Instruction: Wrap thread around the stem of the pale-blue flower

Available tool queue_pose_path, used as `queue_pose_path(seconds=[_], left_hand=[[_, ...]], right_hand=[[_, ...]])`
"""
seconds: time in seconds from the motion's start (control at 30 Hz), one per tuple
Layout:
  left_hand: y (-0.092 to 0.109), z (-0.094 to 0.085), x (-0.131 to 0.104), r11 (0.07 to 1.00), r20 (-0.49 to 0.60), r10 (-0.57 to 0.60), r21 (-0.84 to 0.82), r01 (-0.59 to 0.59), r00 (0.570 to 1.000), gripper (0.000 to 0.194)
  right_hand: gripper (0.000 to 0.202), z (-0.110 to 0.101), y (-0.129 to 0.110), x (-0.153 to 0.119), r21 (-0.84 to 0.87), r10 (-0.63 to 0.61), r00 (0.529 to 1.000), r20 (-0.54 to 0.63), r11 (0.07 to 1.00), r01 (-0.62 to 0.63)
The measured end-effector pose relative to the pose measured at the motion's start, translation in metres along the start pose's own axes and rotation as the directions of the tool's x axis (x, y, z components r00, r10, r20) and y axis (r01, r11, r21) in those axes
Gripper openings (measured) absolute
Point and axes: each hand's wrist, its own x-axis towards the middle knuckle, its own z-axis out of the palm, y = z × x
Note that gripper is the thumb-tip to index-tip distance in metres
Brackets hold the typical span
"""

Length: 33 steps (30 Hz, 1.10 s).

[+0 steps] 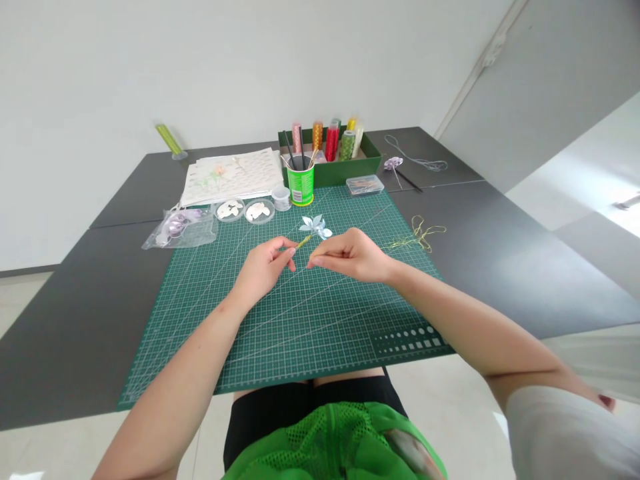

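A pale blue flower (314, 225) stands above the green cutting mat (300, 313), tilted, with its petals away from me. My left hand (265, 265) pinches its yellow-green stem (305, 241) between thumb and fingertips. Just right of the stem, my right hand (350, 255) is closed in a pinch, fingertips pointing left; whatever sits in that pinch is too fine to make out. Loose yellow-green thread (417, 235) lies in loops at the mat's right edge, and its strands run behind my right wrist.
Behind the flower stand a green cup (301, 183) of brushes and a green box (330, 175) with thread spools. Dishes of white pieces (259, 212), a plastic bag (183, 228) and paper sheets (200, 190) lie left. A clear case (365, 186) and purple flower (393, 163) lie right.
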Motion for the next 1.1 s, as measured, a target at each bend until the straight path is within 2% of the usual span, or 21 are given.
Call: queue_pose_path(seconds=[0.17, 0.37, 0.57, 0.73, 0.9, 1.0, 1.1], left_hand=[[0.004, 0.004, -0.002, 1.0, 0.21, -0.025, 0.006, 0.024, 0.977, 0.023], [0.004, 0.008, -0.007, 1.0, 0.387, -0.014, -0.009, 0.019, 0.922, 0.025], [0.008, 0.012, -0.011, 1.0, 0.481, 0.029, -0.021, -0.022, 0.876, 0.025], [0.014, 0.012, -0.014, 0.999, 0.499, -0.005, -0.036, 0.026, 0.866, 0.025], [0.018, 0.01, -0.016, 0.998, 0.484, 0.012, -0.063, 0.021, 0.875, 0.026], [0.017, 0.008, -0.015, 0.992, 0.439, 0.035, -0.126, 0.023, 0.898, 0.025], [0.015, 0.005, -0.014, 0.978, 0.325, 0.059, -0.207, 0.01, 0.944, 0.023]], right_hand=[[0.035, -0.01, -0.006, 0.002, 0.203, 0.026, 0.993, -0.117, 0.979, -0.002], [0.028, -0.017, 0.004, 0.005, 0.219, 0.062, 0.988, -0.142, 0.975, -0.03], [0.024, -0.013, 0.017, 0.009, 0.222, 0.09, 0.987, -0.134, 0.973, -0.059], [0.026, -0.012, 0.033, 0.012, 0.179, 0.125, 0.978, -0.165, 0.979, -0.095], [0.027, -0.011, 0.052, 0.015, 0.154, 0.15, 0.98, -0.134, 0.98, -0.129], [0.029, -0.01, 0.064, 0.016, 0.112, 0.194, 0.976, -0.094, 0.977, -0.183], [0.031, -0.011, 0.075, 0.015, 0.033, 0.216, 0.975, -0.056, 0.976, -0.215]])
